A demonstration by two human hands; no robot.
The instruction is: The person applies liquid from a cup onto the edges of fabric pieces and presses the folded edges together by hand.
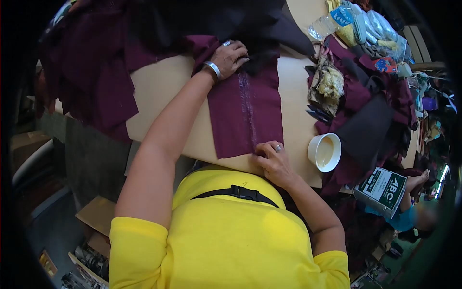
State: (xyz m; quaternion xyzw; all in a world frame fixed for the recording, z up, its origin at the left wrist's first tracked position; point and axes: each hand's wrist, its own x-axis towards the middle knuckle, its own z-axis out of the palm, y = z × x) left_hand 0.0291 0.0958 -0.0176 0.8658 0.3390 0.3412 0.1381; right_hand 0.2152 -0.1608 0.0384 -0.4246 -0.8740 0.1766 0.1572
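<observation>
Maroon fabric panel (245,113), a long rectangular piece, lies flat on the tan counter (163,86), running from the person's body out toward the far side, with a pale line of stitching or chalk down its middle. The left hand (230,58), wearing a silver bracelet at the wrist and a ring, rests palm down on the far end of the panel, fingers loosely curled and pressing on the cloth where it meets a heap of dark fabric (231,19); it grips nothing that can be seen. The right hand (273,161), also ringed, lies on the near edge of the panel at the end of the pale line, fingers bent and tips pressed to the cloth; whether it pinches the edge cannot be told. Just right of the panel's near corner stands a white cup (324,151) holding a pale liquid. Further right of the panel lie more maroon and dark cloth pieces (365,120) and a green-and-white box marked ABC (381,190). Left of the panel, another maroon heap (91,72) hangs over the counter's edge. Beyond the panel's far right corner lies a clear plastic bottle (329,21).
</observation>
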